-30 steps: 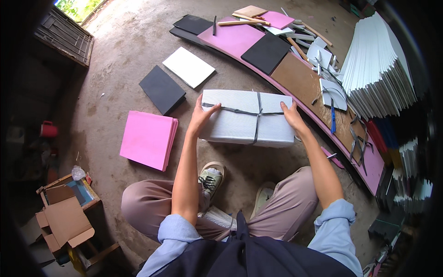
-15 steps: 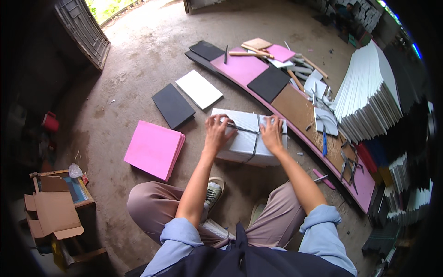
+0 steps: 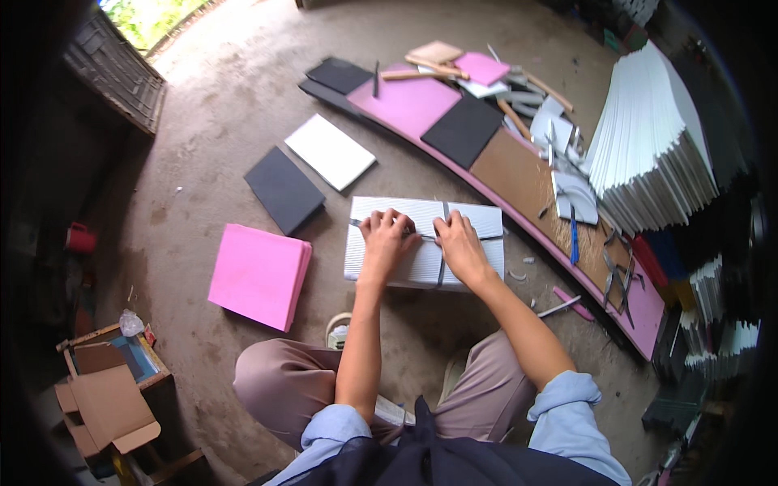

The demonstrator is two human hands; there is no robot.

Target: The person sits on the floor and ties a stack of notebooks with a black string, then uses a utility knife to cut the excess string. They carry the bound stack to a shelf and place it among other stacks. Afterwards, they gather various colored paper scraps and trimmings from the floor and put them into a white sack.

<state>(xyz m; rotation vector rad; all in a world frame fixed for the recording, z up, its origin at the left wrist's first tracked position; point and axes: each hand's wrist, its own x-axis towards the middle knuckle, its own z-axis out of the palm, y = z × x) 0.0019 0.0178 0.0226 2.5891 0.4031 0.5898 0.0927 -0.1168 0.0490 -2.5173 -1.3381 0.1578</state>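
White ridges cover one big bundle, in front of two bent knees. Grey strap goes over it two ways, once along and once across. Two hands are on top. The left hand curls its fingers down by the long bit of strap. The right hand bends its fingers near where the two bits cross. Both hands are on the bundle, but I cannot tell if they pinch the strap (the fingers hide it).

To the left is one pink stack. Past it lie one dark grey slab and one white slab, side by side. To the right is one long pink board with two black sheets and one brown sheet on it. One blue handle lies over the brown part. Beyond stands one tall white stack. Far left are one open cardboard box and one red jug.
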